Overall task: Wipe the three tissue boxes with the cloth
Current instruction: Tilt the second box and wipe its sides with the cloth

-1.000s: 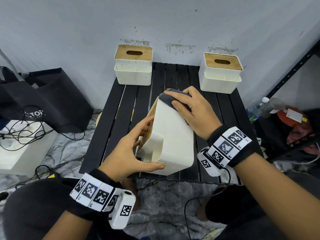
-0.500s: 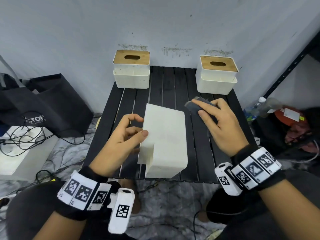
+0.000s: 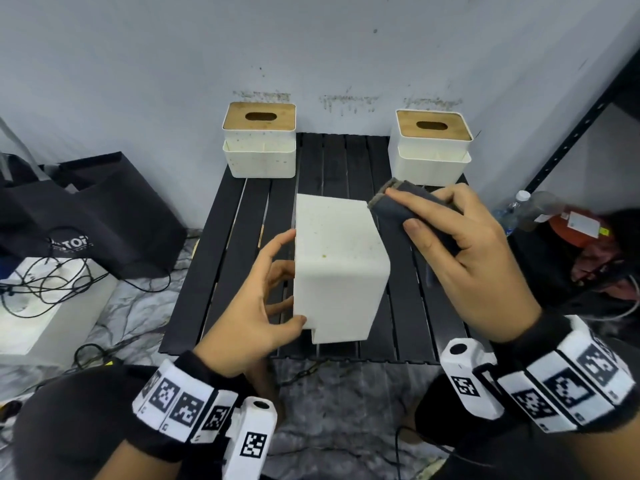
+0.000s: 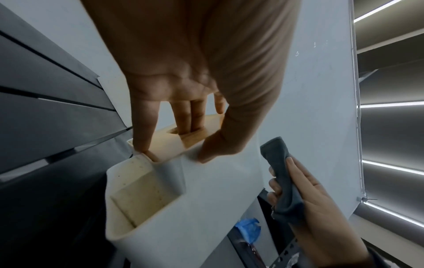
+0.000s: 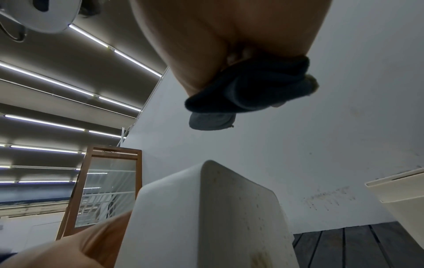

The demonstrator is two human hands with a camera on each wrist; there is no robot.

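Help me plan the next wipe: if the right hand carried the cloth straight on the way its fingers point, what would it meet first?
Probably the far right corner of the tipped tissue box. The right hand points its cloth left toward that corner; whether they touch, depth leaves unclear.

White tissue boxes [image 3: 339, 265] with tan lids, dark grey cloth [image 3: 412, 211], seemingly black slatted table [image 3: 239, 244].

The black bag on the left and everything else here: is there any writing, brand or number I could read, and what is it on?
"TOP": white letters on the black bag; anything before them is hidden in a fold.
Label on the red object at right: too blurred to read.
Wristband squares: black-and-white code patterns, no words.
Tissue boxes, cloth: no text.
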